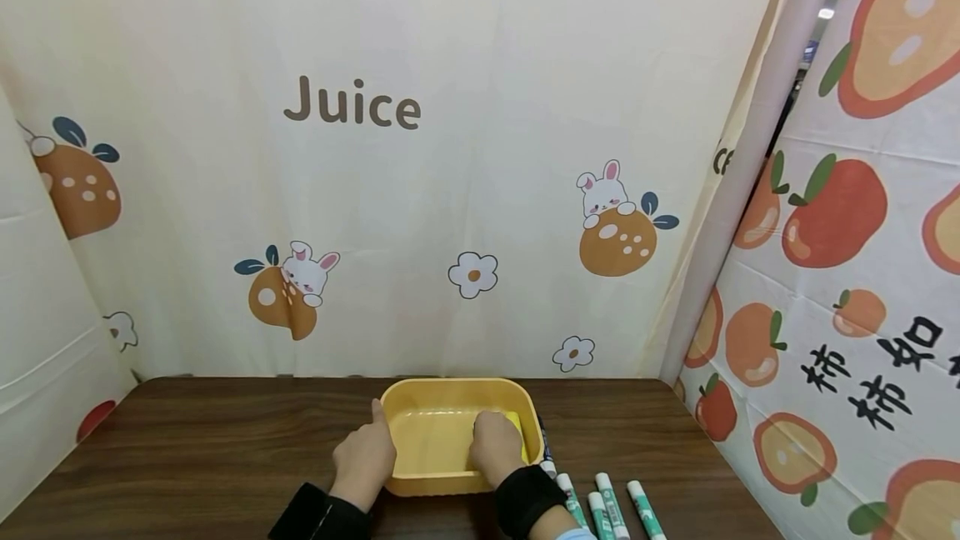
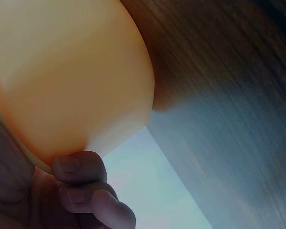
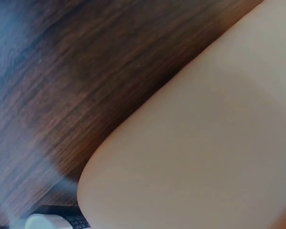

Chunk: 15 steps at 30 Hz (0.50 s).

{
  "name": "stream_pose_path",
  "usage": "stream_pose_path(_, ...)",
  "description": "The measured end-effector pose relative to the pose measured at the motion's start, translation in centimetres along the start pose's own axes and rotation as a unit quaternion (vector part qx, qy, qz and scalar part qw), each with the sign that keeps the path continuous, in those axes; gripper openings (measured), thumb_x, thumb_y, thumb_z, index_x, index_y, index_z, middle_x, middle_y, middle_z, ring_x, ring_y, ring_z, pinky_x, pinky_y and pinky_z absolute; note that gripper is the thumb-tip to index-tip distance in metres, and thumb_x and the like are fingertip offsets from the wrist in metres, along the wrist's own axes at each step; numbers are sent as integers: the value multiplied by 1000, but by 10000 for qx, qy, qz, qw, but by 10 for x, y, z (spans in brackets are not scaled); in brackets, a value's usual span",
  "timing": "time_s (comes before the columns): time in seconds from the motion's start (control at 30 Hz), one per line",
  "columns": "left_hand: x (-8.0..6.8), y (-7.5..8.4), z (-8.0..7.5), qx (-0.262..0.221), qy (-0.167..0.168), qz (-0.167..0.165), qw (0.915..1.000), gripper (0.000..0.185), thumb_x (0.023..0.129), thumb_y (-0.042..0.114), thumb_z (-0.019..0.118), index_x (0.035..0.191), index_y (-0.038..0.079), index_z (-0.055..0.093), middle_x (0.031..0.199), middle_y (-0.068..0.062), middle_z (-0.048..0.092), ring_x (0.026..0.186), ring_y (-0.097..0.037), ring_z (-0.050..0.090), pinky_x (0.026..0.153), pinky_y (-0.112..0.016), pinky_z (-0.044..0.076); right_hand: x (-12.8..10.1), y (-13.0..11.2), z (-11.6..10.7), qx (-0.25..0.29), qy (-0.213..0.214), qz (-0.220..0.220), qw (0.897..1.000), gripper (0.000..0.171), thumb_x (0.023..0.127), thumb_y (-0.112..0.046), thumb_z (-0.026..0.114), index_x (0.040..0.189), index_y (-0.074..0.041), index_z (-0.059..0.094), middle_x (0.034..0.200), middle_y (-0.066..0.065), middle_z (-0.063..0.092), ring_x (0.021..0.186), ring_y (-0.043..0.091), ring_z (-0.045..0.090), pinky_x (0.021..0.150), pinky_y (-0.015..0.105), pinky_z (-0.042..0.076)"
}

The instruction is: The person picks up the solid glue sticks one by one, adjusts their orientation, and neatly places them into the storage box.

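A yellow plastic basin (image 1: 438,486) sits on the table with its opening up. My left hand (image 1: 365,455) grips its left end; in the left wrist view, curled fingers (image 2: 81,167) lie against the basin wall (image 2: 76,86) at the rim. Inside the basin, toward its right end, my right hand (image 1: 497,447) is down in a fist around a bright yellow piece (image 1: 515,421), mostly hidden behind the hand. The right wrist view shows only the basin's outer wall (image 3: 190,143); the right fingers are out of sight there.
Several green markers (image 1: 611,507) with white caps lie on the wooden table (image 1: 247,432), right of the basin. A dark marker with a white cap (image 3: 45,222) lies close against the basin's right end. Printed curtains (image 1: 480,190) hang behind and at both sides.
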State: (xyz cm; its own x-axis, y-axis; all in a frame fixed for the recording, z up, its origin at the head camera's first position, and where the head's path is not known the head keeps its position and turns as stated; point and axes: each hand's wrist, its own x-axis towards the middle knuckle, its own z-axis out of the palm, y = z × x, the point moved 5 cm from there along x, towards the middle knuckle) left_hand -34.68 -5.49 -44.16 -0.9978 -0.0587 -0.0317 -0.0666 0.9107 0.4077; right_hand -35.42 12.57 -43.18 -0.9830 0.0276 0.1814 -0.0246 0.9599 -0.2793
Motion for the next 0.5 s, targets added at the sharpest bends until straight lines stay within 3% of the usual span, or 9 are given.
stream_pose_path(0.5, 0, 2, -2, 60, -87, -81, 9999, 57, 92, 4, 44, 144, -8, 24, 56, -7, 49, 51, -19, 47, 49, -32, 38, -2, 9, -13, 305, 270, -210, 9989, 32, 73, -2, 65, 52, -11, 43, 57, 2, 45, 51, 15, 41, 46, 27, 34)
